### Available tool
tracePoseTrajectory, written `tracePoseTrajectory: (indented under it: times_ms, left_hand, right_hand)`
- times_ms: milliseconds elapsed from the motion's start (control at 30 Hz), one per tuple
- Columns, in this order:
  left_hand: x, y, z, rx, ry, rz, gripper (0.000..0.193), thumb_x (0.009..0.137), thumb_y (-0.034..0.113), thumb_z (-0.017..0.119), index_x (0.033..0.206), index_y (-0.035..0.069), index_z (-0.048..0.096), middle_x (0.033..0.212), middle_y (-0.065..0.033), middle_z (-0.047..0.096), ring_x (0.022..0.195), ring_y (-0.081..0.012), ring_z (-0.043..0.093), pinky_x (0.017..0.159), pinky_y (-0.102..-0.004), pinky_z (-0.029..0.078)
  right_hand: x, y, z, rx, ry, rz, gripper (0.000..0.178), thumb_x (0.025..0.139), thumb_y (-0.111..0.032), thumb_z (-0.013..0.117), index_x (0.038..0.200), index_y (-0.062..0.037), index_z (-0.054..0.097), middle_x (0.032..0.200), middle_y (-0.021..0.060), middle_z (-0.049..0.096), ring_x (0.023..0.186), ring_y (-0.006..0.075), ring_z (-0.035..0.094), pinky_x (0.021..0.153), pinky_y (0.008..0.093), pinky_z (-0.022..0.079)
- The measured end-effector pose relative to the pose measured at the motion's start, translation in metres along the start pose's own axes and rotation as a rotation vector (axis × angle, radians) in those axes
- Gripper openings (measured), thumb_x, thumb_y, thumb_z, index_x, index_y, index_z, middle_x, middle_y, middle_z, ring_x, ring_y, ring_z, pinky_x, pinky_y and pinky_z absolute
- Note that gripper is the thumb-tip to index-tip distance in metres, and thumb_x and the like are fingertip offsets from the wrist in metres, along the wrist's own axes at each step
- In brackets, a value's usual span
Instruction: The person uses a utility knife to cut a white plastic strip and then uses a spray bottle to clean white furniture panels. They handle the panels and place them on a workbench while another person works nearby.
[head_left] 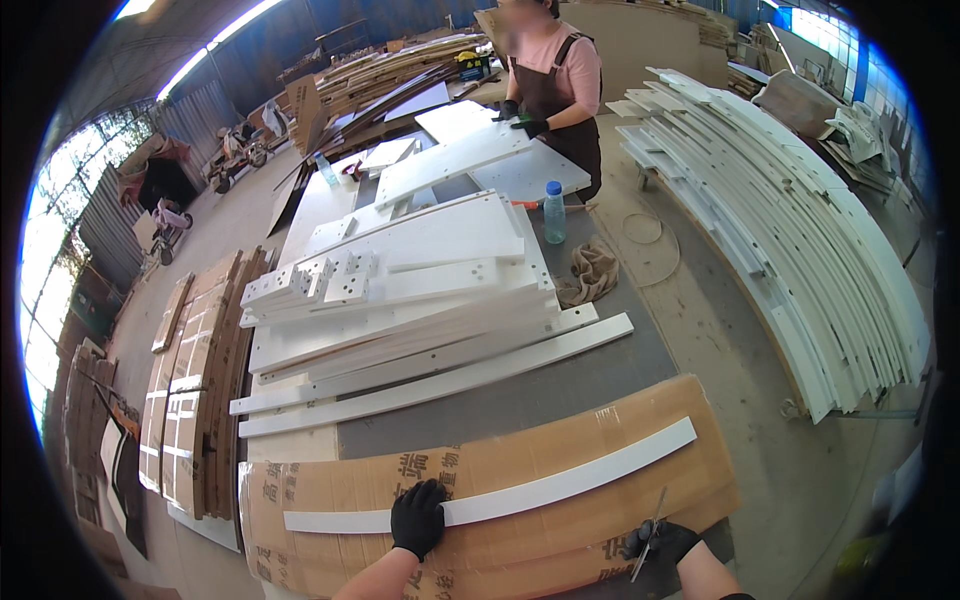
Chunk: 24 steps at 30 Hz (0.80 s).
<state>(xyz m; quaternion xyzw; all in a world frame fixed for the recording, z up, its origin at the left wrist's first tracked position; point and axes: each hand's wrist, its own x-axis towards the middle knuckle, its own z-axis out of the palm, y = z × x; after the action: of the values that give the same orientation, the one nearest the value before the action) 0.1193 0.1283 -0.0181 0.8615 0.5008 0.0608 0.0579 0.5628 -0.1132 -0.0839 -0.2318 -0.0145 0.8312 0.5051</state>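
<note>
A long narrow white board strip [570, 483] lies across a sheet of brown cardboard [330, 550] in front of me. My left hand [418, 518], in a black glove, is over the strip left of its middle, with the fingers closed across it. At the lower right, my right hand [668, 543], also gloved in black, is closed around a thin, straight grey tool [650, 535], which looks metal and sticks out on both sides of the fist. Its exact kind cannot be made out. The tool is just below the strip's right part, apart from it.
Beyond the cardboard are stacked white panels [440, 240], small drilled white blocks [347, 285], a blue-capped bottle [554, 212] and a crumpled cloth [590, 272]. A co-worker [560, 90] leans over panels at the far end. Long white boards [770, 220] are piled right; wrapped bundles [190, 390] stand left.
</note>
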Motion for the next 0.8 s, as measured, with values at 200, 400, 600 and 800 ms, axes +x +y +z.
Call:
tracePoseTrajectory:
  times_ms: [200,400,600,800]
  left_hand:
    - [-0.001,-0.001,0.001,-0.045,0.008,-0.015,0.037,0.084,0.019,0.059,0.121,0.015,0.062,0.133,-0.0084,0.057,0.124,-0.0299,0.051,0.102,-0.0462,0.04]
    - [-0.005,-0.004,0.006,-0.013,0.037,-0.023,0.038,0.087,0.024,0.058,0.124,0.016,0.06,0.134,-0.0077,0.056,0.124,-0.0293,0.051,0.101,-0.0451,0.041]
    - [-0.006,-0.01,0.01,-0.089,0.089,0.003,0.034,0.086,0.025,0.059,0.119,0.014,0.062,0.132,-0.0085,0.057,0.121,-0.0297,0.052,0.098,-0.0446,0.043]
    - [-0.027,-0.04,-0.002,-0.211,0.019,0.09,0.059,0.08,0.042,0.068,0.128,0.011,0.055,0.127,-0.016,0.057,0.117,-0.0361,0.053,0.098,-0.0476,0.042]
  right_hand:
    - [0.004,-0.002,-0.004,-0.07,-0.043,-0.01,0.022,0.08,-0.006,0.071,0.099,-0.0097,0.063,0.109,0.0185,0.064,0.111,0.0375,0.059,0.101,0.058,0.043]
    - [0.004,0.0,0.003,-0.117,0.079,-0.083,0.026,0.074,-0.007,0.073,0.098,-0.0089,0.063,0.109,0.0186,0.065,0.103,0.0376,0.062,0.095,0.0528,0.049]
    - [0.015,0.013,0.018,-0.178,0.309,-0.264,0.019,0.079,-0.01,0.073,0.096,-0.0078,0.063,0.099,0.013,0.068,0.095,0.0318,0.066,0.081,0.0488,0.056]
    - [-0.003,0.05,0.043,-0.098,0.459,-0.416,0.017,0.083,-0.011,0.068,0.098,-0.0086,0.061,0.076,0.0059,0.059,0.07,0.0233,0.059,0.069,0.0387,0.051]
